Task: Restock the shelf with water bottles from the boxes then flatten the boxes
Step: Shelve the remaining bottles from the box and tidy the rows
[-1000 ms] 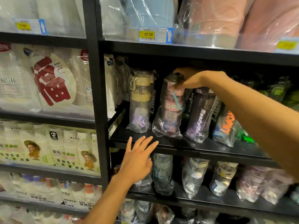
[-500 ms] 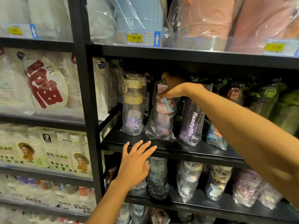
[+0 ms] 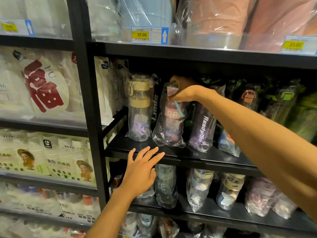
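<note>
A pink water bottle in a clear plastic bag stands on the black middle shelf. My right hand grips its cap from above. To its left stands a clear bottle with a beige lid; to its right leans a purple bottle marked "Ready Go". My left hand hovers with fingers spread at the shelf's front edge, holding nothing. No boxes are in view.
More bagged bottles stand on the shelf below, and dark green ones at the right. Packs of paper cups fill the left bay behind a black upright post. Price tags hang on the top shelf.
My right hand has slid down from the bottle's top to grip around its cap, and the bottle stands more upright. My left hand has barely moved.
</note>
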